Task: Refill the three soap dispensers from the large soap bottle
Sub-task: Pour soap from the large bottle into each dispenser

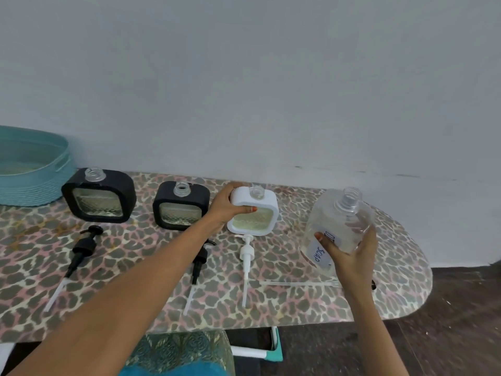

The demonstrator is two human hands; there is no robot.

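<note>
View from above the desk [298,302], all three dispensers uncapped. My left hand [227,206] grips the white dispenser [267,203] at its upper left corner, fingers curled over the top and thumb pressed on the front face. My right hand [349,253] wraps the lower body of the large soap bottle [339,215], thumb on the labelled front, fingers round the back. I cannot tell whether the bottle's base rests on the desk or is lifted clear of it.

The bottle stands to the right of the white dispenser, near it but not touching. Its long axis runs roughly upright, leaning a little to the right, with the open mouth [349,198] on top. That mouth sits higher than the dispenser's open neck [256,191] and to its right. In my judgement the pour calls for carrying the bottle left and tipping its mouth leftward and down over the neck, while the left hand steadies the dispenser.

The two black dispensers [99,196] [181,206] stand further left, well apart from the bottle. The white pump [247,256] lies just in front of its dispenser; the black pumps [81,248] [199,263] lie in front of theirs. The fill levels cannot be read with confidence. A teal basket [32,169] stands at the far left.
</note>
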